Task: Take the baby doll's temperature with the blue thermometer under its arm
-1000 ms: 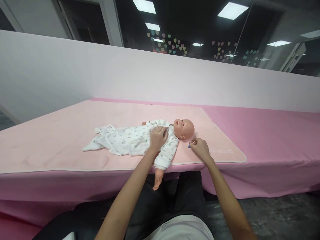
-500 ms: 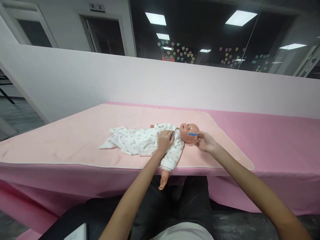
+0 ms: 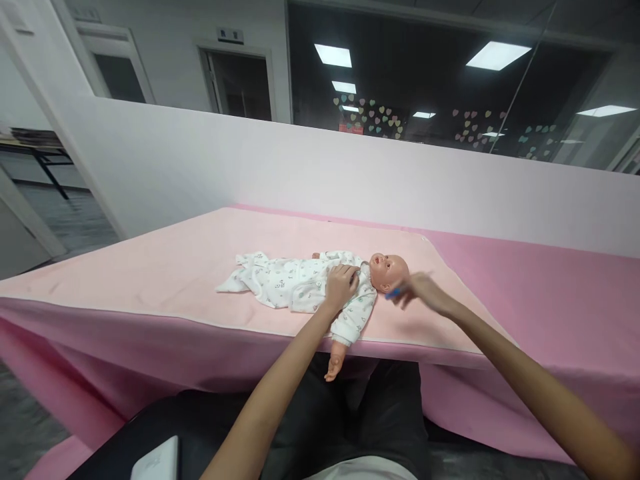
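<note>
A baby doll (image 3: 310,283) in a white patterned outfit lies on its back, head to the right, one arm hanging over the front edge. My left hand (image 3: 342,285) rests on its chest with bent fingers pressed together; a dark patch shows by the fingertips, and I cannot make out what they hold. Just in front of the doll's head (image 3: 391,270), my right hand (image 3: 417,291) is blurred by motion and pinches a slim blue stick (image 3: 394,293). The stick points left, near the doll's ear and cheek; whether it touches is unclear.
Under the doll is a peach mat (image 3: 190,260) over a pink tablecloth (image 3: 565,300) that hangs down in front. A low white wall (image 3: 350,167) runs along the back. A white flat object (image 3: 157,460) lies on a black surface at lower left.
My right hand has turned and dropped a little, bringing the blue stick from beside the doll's face down near its ear. My left hand stays on the chest. The camera view has shifted slightly.
</note>
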Demonstrator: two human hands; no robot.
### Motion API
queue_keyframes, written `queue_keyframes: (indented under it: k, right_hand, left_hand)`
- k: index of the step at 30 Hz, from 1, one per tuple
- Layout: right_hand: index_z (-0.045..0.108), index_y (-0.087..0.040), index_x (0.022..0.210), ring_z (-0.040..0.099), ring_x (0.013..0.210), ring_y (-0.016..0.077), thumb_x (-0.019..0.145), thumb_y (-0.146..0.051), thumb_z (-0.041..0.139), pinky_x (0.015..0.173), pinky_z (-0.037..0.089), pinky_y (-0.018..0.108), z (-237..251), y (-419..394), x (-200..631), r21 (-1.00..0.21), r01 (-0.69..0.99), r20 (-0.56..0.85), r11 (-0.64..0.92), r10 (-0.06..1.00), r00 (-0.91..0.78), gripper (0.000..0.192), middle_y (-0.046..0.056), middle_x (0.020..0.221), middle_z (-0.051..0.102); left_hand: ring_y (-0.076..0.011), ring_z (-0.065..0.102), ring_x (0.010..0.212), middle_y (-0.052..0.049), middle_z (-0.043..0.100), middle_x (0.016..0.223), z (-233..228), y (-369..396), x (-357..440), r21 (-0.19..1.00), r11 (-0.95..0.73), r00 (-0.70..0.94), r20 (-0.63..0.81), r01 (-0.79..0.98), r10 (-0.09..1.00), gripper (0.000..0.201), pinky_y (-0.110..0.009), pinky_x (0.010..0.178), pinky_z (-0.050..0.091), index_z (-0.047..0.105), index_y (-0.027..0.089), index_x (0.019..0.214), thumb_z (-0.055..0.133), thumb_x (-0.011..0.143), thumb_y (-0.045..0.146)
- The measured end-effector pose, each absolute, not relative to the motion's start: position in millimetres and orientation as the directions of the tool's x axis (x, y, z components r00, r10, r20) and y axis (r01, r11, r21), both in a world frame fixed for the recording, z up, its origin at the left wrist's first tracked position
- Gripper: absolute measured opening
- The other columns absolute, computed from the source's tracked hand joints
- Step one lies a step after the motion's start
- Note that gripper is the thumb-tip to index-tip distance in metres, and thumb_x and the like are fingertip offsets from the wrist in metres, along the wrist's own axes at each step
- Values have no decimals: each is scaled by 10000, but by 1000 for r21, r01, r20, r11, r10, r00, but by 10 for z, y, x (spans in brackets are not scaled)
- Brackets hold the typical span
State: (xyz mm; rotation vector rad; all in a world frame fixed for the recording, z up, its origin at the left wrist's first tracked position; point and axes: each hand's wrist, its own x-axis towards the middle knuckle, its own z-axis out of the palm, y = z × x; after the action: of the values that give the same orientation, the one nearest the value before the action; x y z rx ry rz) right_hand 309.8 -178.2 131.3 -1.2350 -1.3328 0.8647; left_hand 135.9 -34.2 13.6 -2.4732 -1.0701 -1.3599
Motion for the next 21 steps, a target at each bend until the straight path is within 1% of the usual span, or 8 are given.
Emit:
queue_keyframes:
  k: [3, 6, 9, 11, 13, 16, 18, 21]
  right_hand:
    - [566, -181, 468, 511, 432, 107, 723, -393, 637, 507, 455, 232, 1207, -1860, 3099, -942, 282, 194, 181, 981, 20, 339, -28, 379, 518]
    - [612, -165, 539, 577, 521, 134, 774, -421, 564, 562, 490, 266, 1133, -1883, 3086, -947, 227, 223, 226, 974, -37, 351, 10, 505, 616]
    - [636, -142, 594, 563, 500, 128, 821, -487, 426, 485, 478, 242, 1062, -1827, 3106, -965, 165, 221, 202, 970, 103, 463, 12, 503, 610]
    - [614, -155, 548, 512, 440, 107, 807, -479, 439, 420, 444, 211, 1037, -1773, 3191, -963, 212, 202, 164, 965, 169, 450, -15, 430, 556]
    - [617, -148, 532, 516, 430, 104, 791, -430, 503, 425, 447, 208, 1042, -1728, 3322, -962, 214, 215, 170, 954, 208, 399, -12, 416, 553]
    - [605, -160, 534, 588, 494, 132, 774, -375, 565, 485, 486, 239, 1053, -1690, 3477, -971, 43, 239, 236, 938, 251, 325, 22, 492, 618]
    - [608, -163, 557, 615, 538, 149, 754, -359, 592, 514, 507, 259, 1046, -1678, 3517, -969, -68, 216, 236, 951, 221, 278, 33, 533, 641]
    - [629, -163, 599, 638, 591, 156, 724, -322, 628, 571, 531, 272, 1070, -1651, 3558, -973, -115, 182, 202, 970, 162, 202, 42, 597, 670]
  left_hand:
    - [-184, 542, 857, -32, 653, 880, 140, -344, 1356, 224, -741, 341, 778, 633, 527, 194, -322, 792, 382, 613, 197, 904, 448, 808, 163]
    - [-187, 547, 854, -35, 652, 867, 146, -348, 1355, 225, -741, 340, 779, 632, 526, 194, -324, 781, 380, 613, 199, 895, 440, 814, 166]
    - [-188, 547, 854, -37, 653, 873, 145, -345, 1354, 211, -744, 345, 784, 634, 516, 196, -327, 778, 378, 609, 199, 906, 436, 820, 168]
    - [-188, 548, 853, -38, 652, 871, 137, -335, 1351, 204, -744, 347, 786, 636, 512, 194, -326, 778, 377, 608, 199, 910, 438, 822, 170]
    - [-184, 550, 849, -37, 651, 862, 122, -319, 1347, 192, -751, 354, 791, 631, 500, 191, -321, 771, 378, 608, 198, 915, 445, 821, 165]
    - [-178, 546, 857, -32, 649, 867, 91, -305, 1343, 144, -774, 368, 816, 617, 446, 200, -314, 764, 378, 607, 199, 922, 458, 809, 127]
    - [-177, 542, 874, -31, 649, 885, 73, -308, 1342, 88, -791, 385, 837, 606, 388, 228, -315, 765, 377, 606, 201, 937, 461, 798, 92]
    - [-176, 543, 872, -34, 651, 884, 56, -319, 1340, 23, -800, 407, 852, 599, 329, 249, -320, 760, 375, 609, 203, 949, 459, 798, 72]
